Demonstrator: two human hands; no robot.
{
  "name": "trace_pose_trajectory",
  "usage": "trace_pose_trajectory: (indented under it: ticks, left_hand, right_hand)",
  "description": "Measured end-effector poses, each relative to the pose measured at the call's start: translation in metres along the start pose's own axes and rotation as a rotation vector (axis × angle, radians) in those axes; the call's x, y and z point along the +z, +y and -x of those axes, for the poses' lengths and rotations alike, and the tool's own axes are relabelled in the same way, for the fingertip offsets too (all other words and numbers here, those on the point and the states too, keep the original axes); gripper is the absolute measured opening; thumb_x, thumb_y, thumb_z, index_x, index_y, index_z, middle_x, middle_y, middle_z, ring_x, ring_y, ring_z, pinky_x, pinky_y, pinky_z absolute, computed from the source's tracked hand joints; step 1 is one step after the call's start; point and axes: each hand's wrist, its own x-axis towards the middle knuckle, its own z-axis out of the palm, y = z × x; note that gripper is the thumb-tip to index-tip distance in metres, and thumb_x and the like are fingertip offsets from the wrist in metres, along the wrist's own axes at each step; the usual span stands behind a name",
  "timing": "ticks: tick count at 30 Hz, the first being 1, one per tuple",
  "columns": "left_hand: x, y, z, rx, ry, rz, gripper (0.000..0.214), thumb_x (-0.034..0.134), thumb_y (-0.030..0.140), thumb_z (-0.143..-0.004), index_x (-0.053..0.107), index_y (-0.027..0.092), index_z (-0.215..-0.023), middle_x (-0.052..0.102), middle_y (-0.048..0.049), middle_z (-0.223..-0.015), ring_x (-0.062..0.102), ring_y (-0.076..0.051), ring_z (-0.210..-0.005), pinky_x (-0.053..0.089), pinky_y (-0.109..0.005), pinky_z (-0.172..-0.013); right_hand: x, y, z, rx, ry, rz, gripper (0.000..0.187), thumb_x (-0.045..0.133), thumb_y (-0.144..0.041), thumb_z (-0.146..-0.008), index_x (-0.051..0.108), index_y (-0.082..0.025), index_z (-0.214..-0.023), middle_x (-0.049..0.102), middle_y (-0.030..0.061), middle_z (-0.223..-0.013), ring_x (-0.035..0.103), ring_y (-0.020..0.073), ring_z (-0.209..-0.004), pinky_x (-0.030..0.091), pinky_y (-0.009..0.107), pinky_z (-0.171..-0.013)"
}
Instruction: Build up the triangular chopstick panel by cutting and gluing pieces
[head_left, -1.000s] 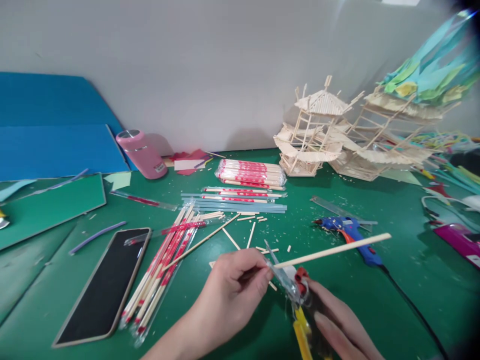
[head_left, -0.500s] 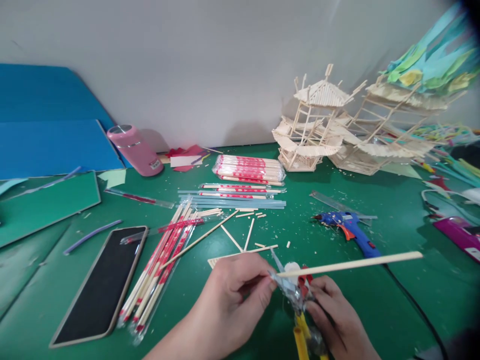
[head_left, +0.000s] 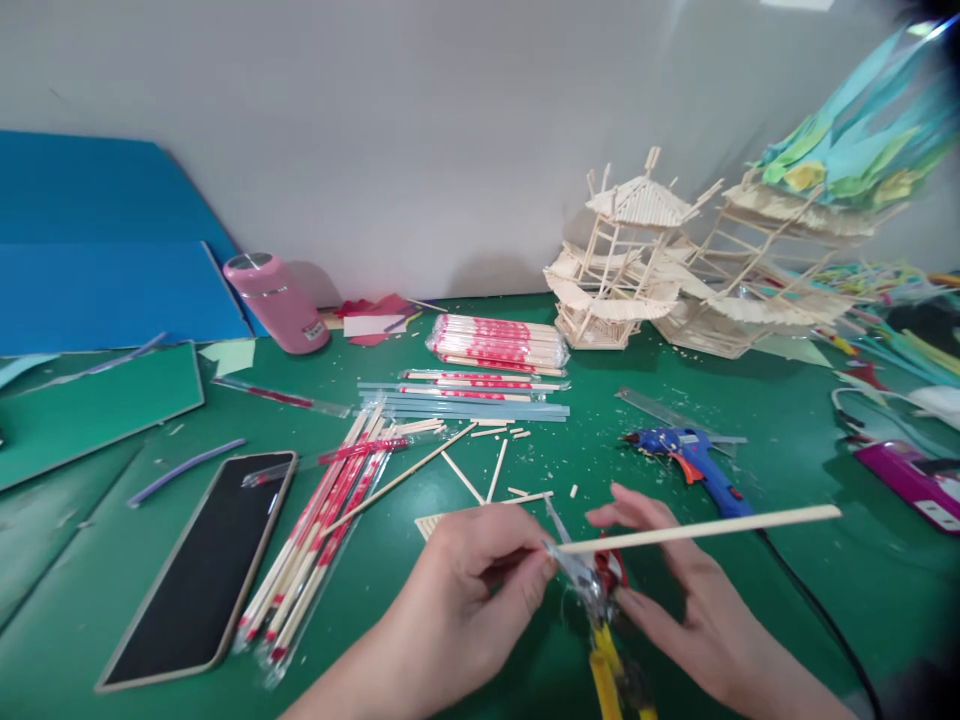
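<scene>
My left hand is closed in a pinch at the near end of a pale wooden chopstick, which slants out to the right. Right at the pinched end are the metal jaws of pliers with yellow handles; whether the jaws touch the stick I cannot tell. My right hand is open, thumb and fingers apart, beside the pliers and partly behind the chopstick. Between the hands is a red handle, apparently of scissors, partly hidden. A small frame of glued sticks lies behind my left hand.
Wrapped chopsticks and a phone lie to the left. A blue glue gun with a trailing cord rests at right. Stick-built pavilions stand against the wall. A pink bottle and chopstick packs are at the back.
My right hand has opened, its fingers spreading upward and away from the pliers' handles. My left hand and the chopstick are nearly where they were.
</scene>
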Motion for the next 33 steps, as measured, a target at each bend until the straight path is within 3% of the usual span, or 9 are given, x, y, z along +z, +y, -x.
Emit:
trace_pose_trajectory:
  ticks: [3, 7, 12, 17, 19, 22, 25, 28, 33]
  left_hand:
    - [0.0, -0.001, 0.0, 0.002, -0.007, -0.015, 0.019, 0.043, 0.013, -0.083, 0.06, 0.015, -0.074, 0.059, -0.0019, -0.063, 0.048, -0.01, -0.053, 0.034, -0.021, -0.047]
    - [0.001, -0.001, 0.0, 0.01, -0.012, -0.011, 0.019, 0.043, 0.013, -0.084, 0.06, 0.015, -0.076, 0.06, -0.0021, -0.064, 0.048, -0.01, -0.054, 0.035, -0.022, -0.048]
    - [0.003, -0.003, 0.0, -0.02, -0.029, 0.015, 0.019, 0.043, 0.013, -0.083, 0.06, 0.015, -0.073, 0.057, -0.0019, -0.062, 0.046, -0.01, -0.053, 0.035, -0.022, -0.048]
    - [0.004, -0.003, -0.002, -0.045, -0.033, 0.021, 0.021, 0.042, 0.015, -0.083, 0.061, 0.014, -0.073, 0.057, -0.0029, -0.061, 0.047, -0.011, -0.053, 0.035, -0.023, -0.048]
    - [0.004, -0.003, -0.003, -0.05, -0.035, 0.029, 0.022, 0.042, 0.015, -0.084, 0.06, 0.014, -0.072, 0.058, -0.0036, -0.063, 0.048, -0.011, -0.055, 0.035, -0.023, -0.049]
    - [0.004, -0.003, -0.003, -0.05, -0.041, 0.044, 0.022, 0.042, 0.016, -0.084, 0.061, 0.013, -0.073, 0.059, -0.0043, -0.064, 0.05, -0.012, -0.056, 0.037, -0.023, -0.05]
    - [0.004, -0.004, -0.003, -0.055, -0.042, 0.041, 0.022, 0.042, 0.016, -0.084, 0.061, 0.013, -0.073, 0.059, -0.004, -0.063, 0.049, -0.012, -0.055, 0.036, -0.023, -0.05]
    - [0.004, -0.004, -0.003, -0.066, -0.047, 0.032, 0.022, 0.042, 0.016, -0.084, 0.061, 0.012, -0.074, 0.059, -0.0042, -0.064, 0.049, -0.012, -0.056, 0.037, -0.023, -0.05]
    - [0.003, -0.003, -0.003, -0.076, -0.057, 0.04, 0.023, 0.042, 0.018, -0.084, 0.06, 0.012, -0.071, 0.059, -0.0048, -0.064, 0.049, -0.012, -0.056, 0.037, -0.023, -0.051]
  right_hand:
    - [-0.007, -0.013, -0.013, 0.039, -0.169, -0.007, 0.06, 0.05, -0.025, -0.083, 0.025, -0.029, -0.137, 0.054, 0.0069, -0.114, 0.051, 0.0217, -0.108, 0.039, 0.042, -0.095]
    - [-0.012, -0.015, -0.016, 0.062, -0.229, -0.033, 0.062, 0.052, -0.027, -0.082, 0.025, -0.033, -0.137, 0.054, 0.0035, -0.11, 0.05, 0.0208, -0.108, 0.033, 0.044, -0.099]
    - [-0.003, -0.008, -0.013, 0.157, -0.264, -0.261, 0.065, 0.054, -0.024, -0.079, 0.027, -0.026, -0.138, 0.057, 0.003, -0.095, 0.057, 0.0158, -0.083, 0.046, 0.033, -0.082]
    - [0.005, -0.002, -0.009, 0.222, -0.193, -0.341, 0.067, 0.058, -0.029, -0.076, 0.03, -0.026, -0.137, 0.059, 0.0016, -0.09, 0.058, 0.0136, -0.071, 0.049, 0.027, -0.067]
    - [0.004, 0.003, -0.004, 0.162, -0.176, -0.259, 0.07, 0.06, -0.032, -0.075, 0.029, -0.026, -0.137, 0.058, 0.0047, -0.102, 0.059, 0.018, -0.088, 0.048, 0.031, -0.08]
    - [0.001, 0.016, 0.008, 0.017, 0.052, -0.065, 0.056, 0.06, -0.029, -0.075, 0.04, -0.026, -0.127, 0.045, 0.0098, -0.127, 0.044, 0.025, -0.119, 0.038, 0.037, -0.096]
    - [0.004, 0.027, 0.018, -0.077, 0.268, 0.075, 0.019, 0.053, -0.019, -0.08, 0.057, -0.024, -0.098, 0.053, 0.0092, -0.112, 0.055, 0.0212, -0.105, 0.048, 0.03, -0.084]
    - [0.01, 0.029, 0.017, -0.17, 0.305, 0.227, 0.014, 0.056, -0.017, -0.078, 0.064, -0.025, -0.086, 0.055, 0.0073, -0.099, 0.061, 0.0183, -0.091, 0.052, 0.025, -0.072]
    - [0.012, 0.024, 0.007, -0.251, 0.32, 0.316, 0.01, 0.056, -0.02, -0.078, 0.065, -0.024, -0.082, 0.057, 0.0082, -0.098, 0.062, 0.018, -0.09, 0.054, 0.025, -0.068]
